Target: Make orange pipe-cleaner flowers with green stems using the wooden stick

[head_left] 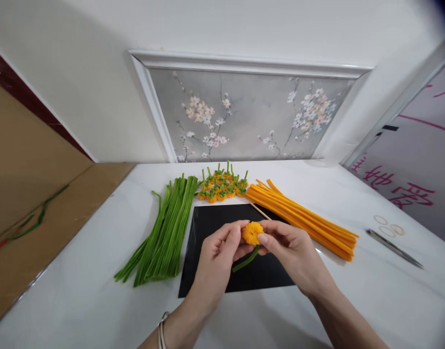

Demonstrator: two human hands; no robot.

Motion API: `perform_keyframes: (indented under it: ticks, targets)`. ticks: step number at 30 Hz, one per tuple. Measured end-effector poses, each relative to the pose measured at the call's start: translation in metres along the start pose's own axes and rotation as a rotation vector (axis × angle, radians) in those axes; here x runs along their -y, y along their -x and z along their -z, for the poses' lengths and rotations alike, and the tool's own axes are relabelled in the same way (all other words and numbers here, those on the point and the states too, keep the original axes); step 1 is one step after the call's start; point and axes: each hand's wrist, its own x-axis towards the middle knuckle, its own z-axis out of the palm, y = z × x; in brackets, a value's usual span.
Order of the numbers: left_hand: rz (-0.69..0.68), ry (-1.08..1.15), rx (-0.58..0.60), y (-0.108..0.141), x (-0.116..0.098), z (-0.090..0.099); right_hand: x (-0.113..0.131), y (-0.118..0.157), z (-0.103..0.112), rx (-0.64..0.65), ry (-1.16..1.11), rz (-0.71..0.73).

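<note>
An orange ribbed flower-like piece [252, 233] is pinched between my two hands above a black mat [208, 252]. My left hand [226, 245] grips its left side with thumb and fingers. On the right side, the thumb and fingers of my right hand [286, 242] press against it. A green fuzzy stem [246, 260] hangs below the piece, its upper end hidden by the fingers. Several finished-looking orange pieces with green stems [222, 186] stand grouped behind the mat.
Green fuzzy stems [167, 232] lie bundled left of the mat, orange ones [302, 218] to the right. A thin wooden stick [259, 211] touches the mat. Tweezers [395, 248] and several pale rings [387, 230] lie far right. Brown cardboard [62, 208] borders the left.
</note>
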Motion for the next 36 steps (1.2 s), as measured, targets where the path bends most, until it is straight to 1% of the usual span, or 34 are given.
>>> perform_keyframes:
  ticks: [3, 6, 9, 11, 13, 16, 19, 22, 30, 34, 36]
  targets:
    - [0.054, 0.024, -0.004, -0.002, -0.002, 0.001, 0.000, -0.001, 0.002, 0.031, 0.034, -0.003]
    - [0.057, 0.006, -0.027, -0.004, -0.004, 0.002, -0.001, -0.001, 0.004, 0.051, 0.060, 0.025]
    - [0.084, 0.039, -0.041, -0.006, -0.005, 0.003, -0.003, -0.001, 0.007, 0.063, 0.082, 0.047]
    - [0.106, 0.046, -0.031, -0.006, -0.005, 0.003, -0.005, 0.000, 0.008, 0.065, 0.103, 0.059]
    - [0.107, 0.001, -0.016, -0.006, -0.005, 0.003, -0.007, 0.001, 0.007, 0.053, 0.148, 0.079]
    - [0.108, -0.092, 0.008, -0.006, -0.005, 0.003, -0.010, 0.003, 0.003, 0.042, 0.246, 0.142]
    - [0.132, -0.108, -0.021, -0.006, -0.005, 0.003, -0.012, 0.004, -0.002, 0.044, 0.372, 0.221]
    - [0.161, -0.070, -0.072, -0.006, -0.005, 0.002, -0.012, 0.003, -0.002, 0.050, 0.439, 0.240]
    - [0.252, 0.146, -0.120, -0.005, -0.008, -0.004, -0.016, 0.000, 0.006, 0.138, 0.387, 0.185]
    - [0.338, 0.248, -0.175, -0.006, -0.013, -0.003, -0.017, -0.001, 0.008, 0.147, 0.362, 0.170]
    - [0.354, 0.260, -0.165, -0.007, -0.015, -0.003, -0.016, -0.001, 0.010, 0.145, 0.336, 0.178]
